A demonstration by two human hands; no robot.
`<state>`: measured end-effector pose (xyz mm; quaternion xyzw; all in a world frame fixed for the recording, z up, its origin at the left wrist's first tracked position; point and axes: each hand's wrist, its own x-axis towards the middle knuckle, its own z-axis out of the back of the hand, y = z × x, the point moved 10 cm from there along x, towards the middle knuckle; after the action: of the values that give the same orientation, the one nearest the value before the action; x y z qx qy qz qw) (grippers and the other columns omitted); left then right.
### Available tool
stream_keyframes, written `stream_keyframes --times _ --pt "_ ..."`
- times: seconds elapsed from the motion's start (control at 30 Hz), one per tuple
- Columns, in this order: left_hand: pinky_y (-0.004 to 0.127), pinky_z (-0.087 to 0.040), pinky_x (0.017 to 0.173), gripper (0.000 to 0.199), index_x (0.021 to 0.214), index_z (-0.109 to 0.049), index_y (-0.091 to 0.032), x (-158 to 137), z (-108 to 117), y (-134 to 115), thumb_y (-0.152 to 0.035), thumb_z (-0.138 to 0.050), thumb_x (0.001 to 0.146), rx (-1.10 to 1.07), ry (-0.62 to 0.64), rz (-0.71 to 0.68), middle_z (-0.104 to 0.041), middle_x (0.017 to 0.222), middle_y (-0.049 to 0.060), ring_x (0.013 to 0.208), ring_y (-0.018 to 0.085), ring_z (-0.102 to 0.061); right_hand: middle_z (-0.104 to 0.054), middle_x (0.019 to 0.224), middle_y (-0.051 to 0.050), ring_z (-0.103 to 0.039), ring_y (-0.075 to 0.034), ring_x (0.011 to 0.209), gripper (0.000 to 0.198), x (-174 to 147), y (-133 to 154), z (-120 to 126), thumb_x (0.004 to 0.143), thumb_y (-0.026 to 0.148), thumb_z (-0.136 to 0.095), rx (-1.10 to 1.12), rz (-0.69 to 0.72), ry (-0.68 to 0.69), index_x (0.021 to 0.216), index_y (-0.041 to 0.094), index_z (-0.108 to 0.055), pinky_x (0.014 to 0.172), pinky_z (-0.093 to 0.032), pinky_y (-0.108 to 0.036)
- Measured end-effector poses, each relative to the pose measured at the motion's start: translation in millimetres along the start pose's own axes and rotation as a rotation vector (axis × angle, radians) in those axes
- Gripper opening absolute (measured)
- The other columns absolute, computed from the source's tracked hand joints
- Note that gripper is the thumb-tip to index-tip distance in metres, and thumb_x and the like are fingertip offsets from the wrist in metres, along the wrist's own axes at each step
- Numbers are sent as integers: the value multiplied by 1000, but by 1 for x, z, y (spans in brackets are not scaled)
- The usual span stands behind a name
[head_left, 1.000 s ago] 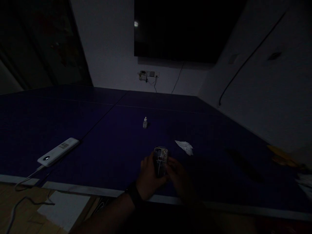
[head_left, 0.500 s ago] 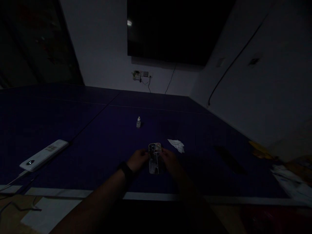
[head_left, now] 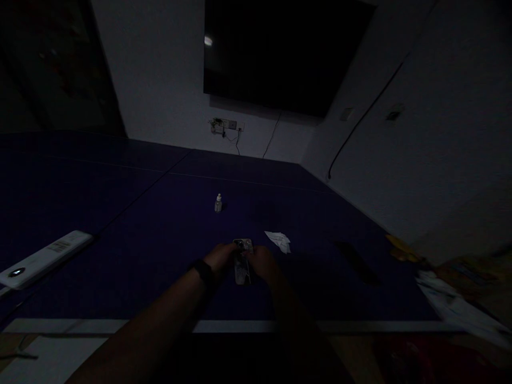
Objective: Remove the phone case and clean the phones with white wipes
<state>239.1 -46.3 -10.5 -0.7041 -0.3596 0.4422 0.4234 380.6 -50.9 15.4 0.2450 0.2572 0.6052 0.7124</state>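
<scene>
A phone in a patterned case [head_left: 241, 271], its camera end pointing away from me, is between my two hands low over the dark blue table. My left hand [head_left: 219, 257], with a black band on the wrist, grips its upper left edge. On the opposite edge, the fingers of my right hand [head_left: 262, 261] are closed, the thumb lying over the case. Dim light hides the fingertips under the phone. Just right of my right hand lies a crumpled white tissue [head_left: 279, 240]. Farther back stands a small dropper bottle [head_left: 218, 204] with a white cap.
A long white power strip [head_left: 48, 258] with a cable lies at the left. Toward the right is a dark flat object [head_left: 357, 261], with a yellow item [head_left: 401, 248] and white papers [head_left: 448, 298] beyond. A large screen [head_left: 276, 53] hangs on the wall.
The view has shifted, so the tabletop things sit farther left. My thumbs have moved inward over the phone's upper part, and my right hand covers more of it.
</scene>
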Motion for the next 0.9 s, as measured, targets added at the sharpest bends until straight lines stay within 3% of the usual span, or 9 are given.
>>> stream_keyframes --times 0.2,0.37,0.5,0.73,0.9 --pt "30 -51 67 32 86 -73 -10 1 -14 -6 -35 -74 66 -88 43 -23 -75 83 12 75 24 -71 -79 82 -8 -74 -24 75 16 2 -3 -5 75 25 -71 248 13 35 88 16 -77 60 -50 -26" --pt "31 -50 62 25 76 -71 -10 11 -6 -1 -29 -80 61 -109 3 -23 -73 74 12 66 24 -70 -77 73 -7 -73 -28 70 13 5 -10 -10 65 26 -76 475 5 26 74 17 -74 64 -55 -33" --pt "32 -51 65 28 72 -68 -11 11 -1 -1 -32 -82 63 -149 -14 -62 -72 69 11 66 23 -70 -77 81 -8 -74 -28 76 22 3 -9 -12 64 28 -74 662 4 -29 82 17 -69 68 -57 -36" --pt "32 -54 71 45 98 -69 -12 -22 3 -15 -46 -80 72 -228 -80 -227 -76 88 12 76 22 -72 -74 101 -7 -72 -25 89 47 -26 10 -2 67 34 -73 902 61 -153 107 21 -52 79 -56 -37" --pt "34 -55 78 53 112 -70 -14 -55 12 -24 -46 -82 72 -204 -94 -302 -75 109 14 94 27 -71 -71 111 -7 -68 -24 102 41 -56 35 7 75 31 -71 896 202 -115 112 22 -56 91 -52 -37"
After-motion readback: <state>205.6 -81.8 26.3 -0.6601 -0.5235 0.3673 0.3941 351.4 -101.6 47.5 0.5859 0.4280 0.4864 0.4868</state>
